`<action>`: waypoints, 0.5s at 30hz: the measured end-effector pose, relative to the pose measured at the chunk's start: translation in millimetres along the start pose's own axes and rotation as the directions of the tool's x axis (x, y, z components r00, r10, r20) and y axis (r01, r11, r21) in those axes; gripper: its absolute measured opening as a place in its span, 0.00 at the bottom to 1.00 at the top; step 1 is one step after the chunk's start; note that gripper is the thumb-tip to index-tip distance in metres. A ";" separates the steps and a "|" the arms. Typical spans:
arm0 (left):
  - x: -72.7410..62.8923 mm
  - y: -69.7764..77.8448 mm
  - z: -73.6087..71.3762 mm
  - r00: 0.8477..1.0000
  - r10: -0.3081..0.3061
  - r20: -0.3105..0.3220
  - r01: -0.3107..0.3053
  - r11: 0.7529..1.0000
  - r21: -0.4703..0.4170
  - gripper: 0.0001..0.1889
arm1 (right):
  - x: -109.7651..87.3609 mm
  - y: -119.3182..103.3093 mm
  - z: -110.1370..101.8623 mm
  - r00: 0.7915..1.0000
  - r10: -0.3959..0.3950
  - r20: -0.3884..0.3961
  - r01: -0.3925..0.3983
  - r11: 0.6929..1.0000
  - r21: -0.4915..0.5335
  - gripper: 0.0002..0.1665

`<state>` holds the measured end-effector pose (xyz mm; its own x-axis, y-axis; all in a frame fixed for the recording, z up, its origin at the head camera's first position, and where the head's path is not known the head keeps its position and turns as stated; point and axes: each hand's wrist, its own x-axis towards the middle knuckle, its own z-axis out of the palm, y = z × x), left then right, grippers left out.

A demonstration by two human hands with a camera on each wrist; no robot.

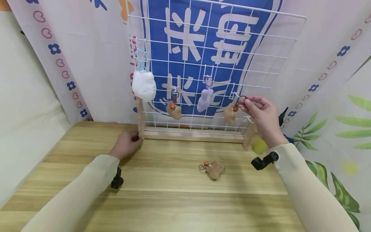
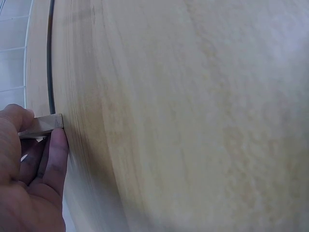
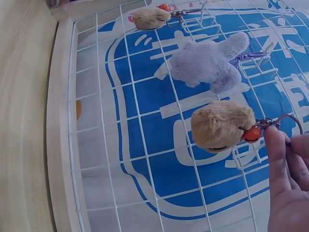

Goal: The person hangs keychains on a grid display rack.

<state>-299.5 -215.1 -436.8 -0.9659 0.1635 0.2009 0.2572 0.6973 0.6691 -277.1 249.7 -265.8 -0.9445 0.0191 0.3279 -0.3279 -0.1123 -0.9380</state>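
My right hand [image 1: 262, 117] pinches the ring of a brown plush keychain [image 3: 222, 126] with an orange bell [image 3: 251, 134], right at a hook on the white wire grid rack [image 1: 185, 124]. On the left, my left hand [image 1: 126, 144] grips the foot of the rack's wooden frame; in the left wrist view, thumb and fingers hold the wooden foot [image 2: 43, 124] from both sides. A purple plush keychain [image 1: 204, 100] and another brown plush keychain [image 1: 174, 110] hang on hooks beside it. A white plush keychain [image 1: 144, 85] hangs higher at the left.
One more brown plush keychain [image 1: 215, 170] lies on the wooden table [image 1: 162, 206] in front of the rack, its ring towards the left. Behind the right foot stands a yellow object [image 1: 260, 147]. A printed curtain [image 1: 95, 64] hangs behind the rack.
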 end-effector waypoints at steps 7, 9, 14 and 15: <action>1.4 0.2 1.3 1.000 0.015 -0.009 -0.015 1.000 0.002 0.16 | 9.1 0.5 3.8 0.996 0.072 -0.053 -0.076 0.994 -0.074 0.13; 1.3 1.3 1.5 1.000 0.011 -0.010 -0.011 1.000 0.000 0.16 | 10.9 2.5 4.9 0.994 0.097 -0.055 -0.102 0.991 -0.092 0.13; 0.0 1.8 0.6 1.000 0.009 -0.006 -0.009 1.000 -0.001 0.15 | 12.9 8.1 8.0 0.990 0.129 -0.055 -0.136 0.980 -0.147 0.13; -0.5 1.5 0.2 1.000 0.008 -0.008 -0.008 1.000 0.002 0.15 | 13.3 8.8 8.7 0.990 0.131 -0.053 -0.138 0.980 -0.147 0.13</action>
<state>-298.7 -214.0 -436.0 -0.9636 0.1636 0.2116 0.2647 0.6970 0.6664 -292.3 240.3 -268.7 -0.9791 0.0565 0.1956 -0.1939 0.0334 -0.9805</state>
